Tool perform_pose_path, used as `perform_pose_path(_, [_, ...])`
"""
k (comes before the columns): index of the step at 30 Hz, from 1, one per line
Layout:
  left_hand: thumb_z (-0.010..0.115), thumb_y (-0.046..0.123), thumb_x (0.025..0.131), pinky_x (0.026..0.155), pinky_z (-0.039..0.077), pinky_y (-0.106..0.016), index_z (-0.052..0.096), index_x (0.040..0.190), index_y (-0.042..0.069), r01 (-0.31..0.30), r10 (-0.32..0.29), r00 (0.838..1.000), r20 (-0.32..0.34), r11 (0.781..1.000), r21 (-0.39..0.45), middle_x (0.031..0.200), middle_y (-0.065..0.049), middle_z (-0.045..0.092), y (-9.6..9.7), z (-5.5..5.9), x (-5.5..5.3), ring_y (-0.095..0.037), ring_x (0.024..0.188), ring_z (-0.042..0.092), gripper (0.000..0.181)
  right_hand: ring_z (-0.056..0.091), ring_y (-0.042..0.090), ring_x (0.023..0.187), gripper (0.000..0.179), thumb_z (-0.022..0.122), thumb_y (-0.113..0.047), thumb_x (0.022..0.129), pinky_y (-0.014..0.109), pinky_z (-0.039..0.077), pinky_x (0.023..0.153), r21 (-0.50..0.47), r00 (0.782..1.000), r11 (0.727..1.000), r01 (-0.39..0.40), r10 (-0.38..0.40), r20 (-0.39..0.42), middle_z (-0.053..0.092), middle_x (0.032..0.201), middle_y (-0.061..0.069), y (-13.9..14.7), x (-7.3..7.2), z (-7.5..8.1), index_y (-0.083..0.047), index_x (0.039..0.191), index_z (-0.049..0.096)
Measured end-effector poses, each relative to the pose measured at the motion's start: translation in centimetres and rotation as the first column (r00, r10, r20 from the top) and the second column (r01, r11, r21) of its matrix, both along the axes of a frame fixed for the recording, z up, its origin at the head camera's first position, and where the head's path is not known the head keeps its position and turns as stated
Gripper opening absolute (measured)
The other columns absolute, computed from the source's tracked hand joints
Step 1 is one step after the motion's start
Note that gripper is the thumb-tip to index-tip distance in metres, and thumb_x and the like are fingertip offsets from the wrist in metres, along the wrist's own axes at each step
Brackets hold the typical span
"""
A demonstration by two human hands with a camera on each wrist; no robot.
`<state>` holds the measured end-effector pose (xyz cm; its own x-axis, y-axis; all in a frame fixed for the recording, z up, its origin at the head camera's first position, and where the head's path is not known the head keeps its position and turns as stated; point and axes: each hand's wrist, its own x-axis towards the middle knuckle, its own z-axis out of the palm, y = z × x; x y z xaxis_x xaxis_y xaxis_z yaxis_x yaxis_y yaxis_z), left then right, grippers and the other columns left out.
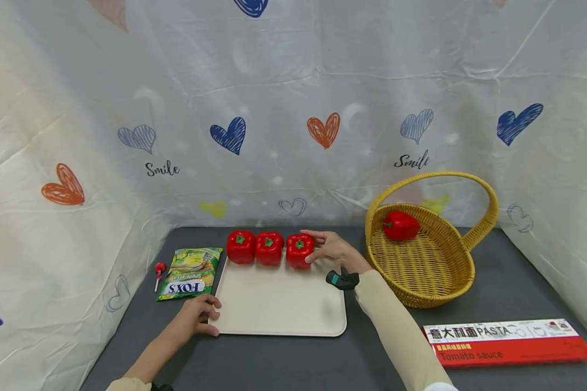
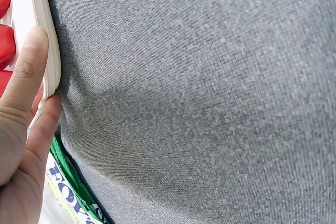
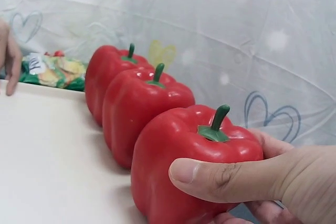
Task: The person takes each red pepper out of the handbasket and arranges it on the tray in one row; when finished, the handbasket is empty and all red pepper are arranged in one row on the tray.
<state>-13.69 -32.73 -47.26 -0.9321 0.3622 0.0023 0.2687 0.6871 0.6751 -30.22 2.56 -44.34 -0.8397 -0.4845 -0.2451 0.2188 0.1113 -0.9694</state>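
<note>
Right wrist view, nearest pepper (image 3: 168, 156), between thumb (image 3: 226, 180) and fingers (image 3: 270, 143), right hand (image 3: 283, 176)

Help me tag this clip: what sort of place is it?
Probably a staged tabletop set: a heart-print sheet hangs behind and beside a grey table, and three peppers stand in a row.

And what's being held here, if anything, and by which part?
The right hand grips the rightmost upright red pepper around its sides; the left hand holds the tray by its near-left corner.
</note>
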Motion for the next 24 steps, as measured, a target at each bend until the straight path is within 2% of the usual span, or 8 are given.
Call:
perform_pose_path(3, [0.089, 0.008, 0.059, 0.062, 0.047, -0.024, 0.065, 0.071, 0.002, 0.002, -0.002, 1.0, -0.003, 1.0, 0.009, 0.097, -0.009, 0.058, 0.17, 0.1, 0.02, -0.007, 0.079, 0.051, 0.027, 0.049, 0.028, 0.125, 0.079, 0.073, 0.019, 0.072, 0.028, 0.053, 0.076, 0.017, 1.0, 1.0, 0.018, -0.018, -0.004, 0.05, 0.138, 0.017, -0.27, -0.04, 0.04, -0.007, 0.141, 0.047])
perform_pose_path(5, [0.089, 0.007, 0.059, 0.062, 0.047, -0.024, 0.065, 0.071, 0.002, -0.005, 0.005, 1.0, 0.005, 1.0, 0.011, 0.097, -0.009, 0.057, 0.27, 0.16, -0.01, -0.007, 0.079, 0.051, 0.027, 0.052, 0.027, 0.12, 0.078, 0.074, 0.017, 0.071, 0.023, 0.051, 0.069, 0.033, 0.999, 0.999, 0.032, -0.032, -0.015, 0.051, 0.137, 0.017, -0.35, -0.02, 0.02, -0.007, 0.14, 0.048])
perform_pose_path(8, [0.088, 0.007, 0.06, 0.063, 0.048, -0.024, 0.065, 0.072, 0.002, -0.011, 0.011, 1.0, 0.017, 1.0, 0.003, 0.097, -0.009, 0.058, 0.35, 0.26, -0.07, -0.008, 0.079, 0.051, 0.027, 0.052, 0.024, 0.118, 0.077, 0.075, 0.017, 0.071, 0.022, 0.049, 0.066, 0.046, 0.999, 0.998, 0.048, -0.046, -0.028, 0.052, 0.137, 0.016, -0.49, 0.05, 0.13, -0.008, 0.139, 0.05])
perform_pose_path(11, [0.088, 0.007, 0.06, 0.063, 0.048, -0.025, 0.066, 0.073, 0.002, -0.019, 0.019, 0.999, 0.029, 1.0, -0.007, 0.098, -0.009, 0.058, 0.38, 0.31, -0.11, -0.01, 0.079, 0.052, 0.026, 0.049, 0.027, 0.124, 0.075, 0.075, 0.016, 0.071, 0.028, 0.052, 0.076, 0.049, 0.998, 0.998, 0.045, -0.042, -0.047, 0.051, 0.138, 0.015, -0.63, 0.16, 0.3, -0.008, 0.138, 0.051])
perform_pose_path(15, [0.088, 0.006, 0.06, 0.063, 0.047, -0.025, 0.066, 0.074, 0.001, -0.037, 0.037, 0.998, 0.045, 0.999, -0.008, 0.099, -0.009, 0.058, 0.38, 0.31, -0.05, -0.01, 0.079, 0.051, 0.027, 0.043, 0.031, 0.13, 0.073, 0.074, 0.014, 0.073, 0.037, 0.049, 0.089, 0.067, 0.996, 0.997, 0.03, -0.025, -0.084, 0.049, 0.14, 0.016, -0.83, 0.33, 0.38, -0.007, 0.139, 0.049])
perform_pose_path(17, [0.088, 0.006, 0.06, 0.063, 0.047, -0.024, 0.066, 0.074, 0.001, -0.045, 0.045, 0.998, 0.051, 0.999, 0.0, 0.099, -0.009, 0.058, 0.37, 0.26, 0.04, -0.01, 0.079, 0.051, 0.027, 0.042, 0.031, 0.131, 0.073, 0.074, 0.014, 0.074, 0.038, 0.048, 0.091, 0.075, 0.995, 0.997, 0.025, -0.017, -0.101, 0.048, 0.141, 0.015, -0.91, 0.4, 0.31, -0.007, 0.139, 0.049])
perform_pose_path(24, [0.089, 0.009, 0.06, 0.064, 0.048, -0.025, 0.067, 0.073, 0.003, -0.002, 0.002, 1.0, -0.002, 1.0, -0.019, 0.098, -0.008, 0.059, 0.15, 0.07, 0.08, -0.008, 0.08, 0.052, 0.025, 0.041, 0.029, 0.132, 0.075, 0.072, 0.015, 0.074, 0.038, 0.046, 0.094, 0.068, 0.991, 0.998, 0.014, -0.004, -0.136, 0.045, 0.144, 0.013, -0.93, 0.54, 0.04, -0.009, 0.14, 0.047])
